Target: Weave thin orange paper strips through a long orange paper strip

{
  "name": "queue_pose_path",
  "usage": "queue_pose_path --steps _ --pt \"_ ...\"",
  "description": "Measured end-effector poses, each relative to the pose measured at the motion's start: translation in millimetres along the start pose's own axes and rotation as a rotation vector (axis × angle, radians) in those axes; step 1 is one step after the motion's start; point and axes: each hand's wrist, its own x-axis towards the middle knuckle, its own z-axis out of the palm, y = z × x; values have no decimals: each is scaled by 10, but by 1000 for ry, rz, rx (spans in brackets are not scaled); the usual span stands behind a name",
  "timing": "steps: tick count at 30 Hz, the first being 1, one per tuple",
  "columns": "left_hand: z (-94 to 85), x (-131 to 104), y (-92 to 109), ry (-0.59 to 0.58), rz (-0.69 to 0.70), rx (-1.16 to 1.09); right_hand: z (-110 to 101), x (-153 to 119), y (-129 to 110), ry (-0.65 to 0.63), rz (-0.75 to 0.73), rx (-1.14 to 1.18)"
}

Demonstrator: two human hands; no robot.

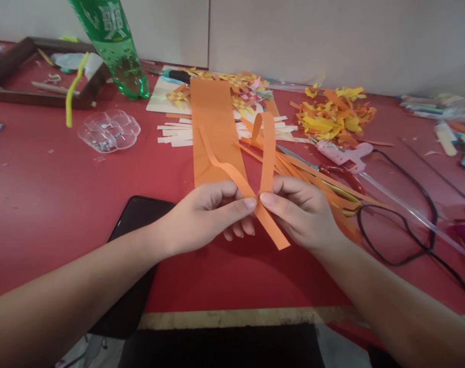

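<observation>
Between my two hands is an orange paper strip [268, 148], looped upward on the right and crossing near my thumbs. One end points down toward me and another trails up to the left. My left hand [220, 209] pinches the strip by its left part, thumb on top. Close beside it, my right hand [299, 209] pinches the base of the loop between thumb and fingers. The thumb tips almost touch. Behind the hands lies a wide orange paper sheet [213, 117]. More loose orange paper strips [293, 166] lie beyond my right hand.
A black phone [140, 214] lies by my left forearm. Farther back stand a green bottle [119, 56] and a clear plastic tray [109, 132]. On the right are a pink glue gun [345, 153], its black cord [432, 214], red-handled pliers [343, 176] and piled paper pieces [335, 115].
</observation>
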Motion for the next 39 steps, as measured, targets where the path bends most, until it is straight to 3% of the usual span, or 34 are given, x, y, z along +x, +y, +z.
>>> queue_pose_path --steps 4,13,21,24,29,39 --pt "6 -6 4 -60 -19 3 -6 2 5 11 7 5" --pt "2 10 3 -29 36 -2 -17 -14 41 -86 24 77" --pt "1 15 1 51 21 1 -19 1 44 20 -34 5" --pt "-6 7 3 25 19 -15 -15 5 42 36 -45 13" --pt "-2 -12 0 -103 11 -60 -13 -6 51 -23 -45 90" --pt "-8 2 -21 -52 32 -51 -4 -14 25 -188 -44 140"
